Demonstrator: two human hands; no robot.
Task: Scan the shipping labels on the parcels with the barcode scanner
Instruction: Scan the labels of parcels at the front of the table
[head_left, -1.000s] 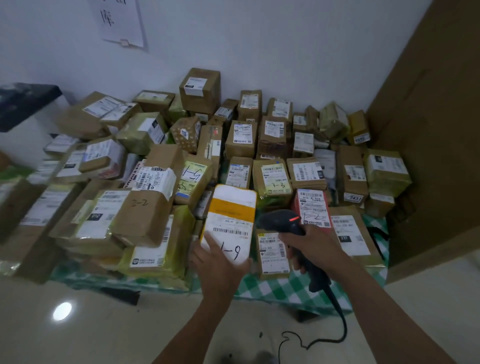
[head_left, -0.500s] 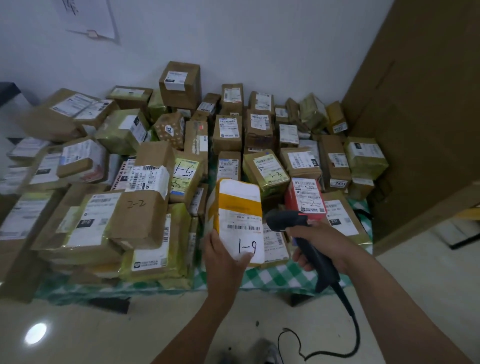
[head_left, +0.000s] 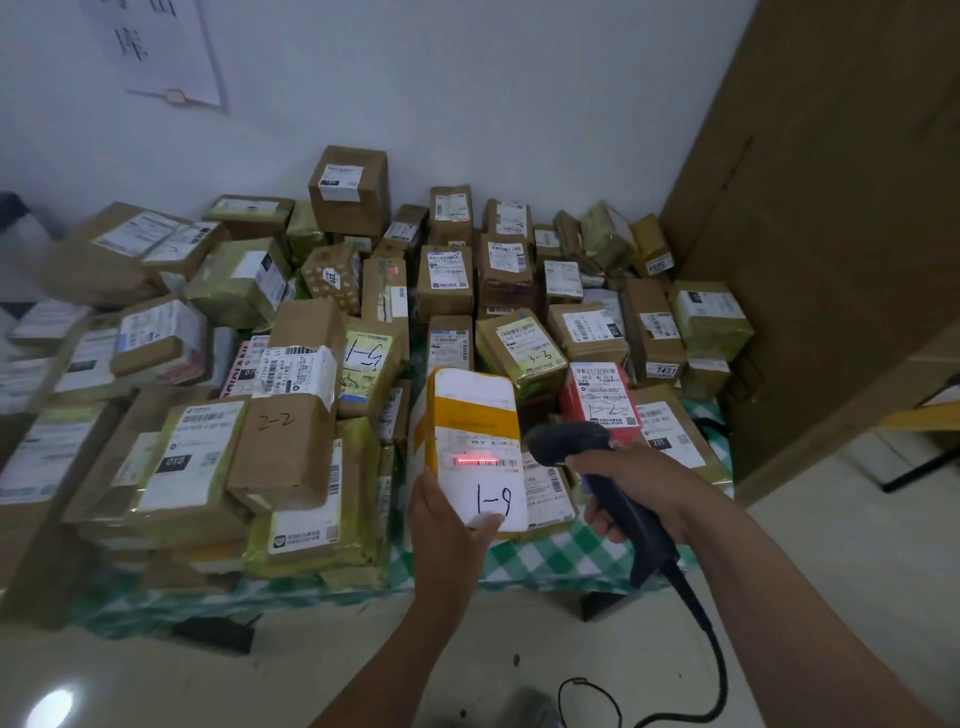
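Tabletop (head_left: 571, 556) under a checked green-and-white cloth (head_left: 156, 608), bare only in a strip along its front edge. Everything behind that strip is packed with parcels (head_left: 452, 270) in rows and stacks reaching back to the white wall (head_left: 467, 104). The right side is closed off by a brown panel (head_left: 831, 208) standing just beside the last row. Open room: the pale floor (head_left: 363, 665) in front of the tabletop, where both forearms reach in. Held parcel (head_left: 475, 410): flat, white with a yellow band across its upper part, upright and slightly tilted above the front edge, in front of the stacks, face toward the camera. Label (head_left: 498, 449) on its lower half, with a printed barcode and a red line of light (head_left: 475, 461) lying across it; below that, handwritten "1-9". Left hand (head_left: 447, 535) grips the lower end, thumb pressed on the face beside the handwriting, the other fingers hidden behind the parcel. Scanner (head_left: 569, 441): dark, pistol-shaped, its head just right of the label and turned toward it, apart from the parcel. Right hand (head_left: 639, 486) holds it with fingers curled round the handle. A black cable (head_left: 698, 623) hangs from the foot of the handle to the floor and loops there. Neighbours: red parcel (head_left: 597, 395) just behind the scanner head; brown box marked "2-2" (head_left: 285, 452) on the left stack. Cartons and bags are closed; their contents cannot be seen.
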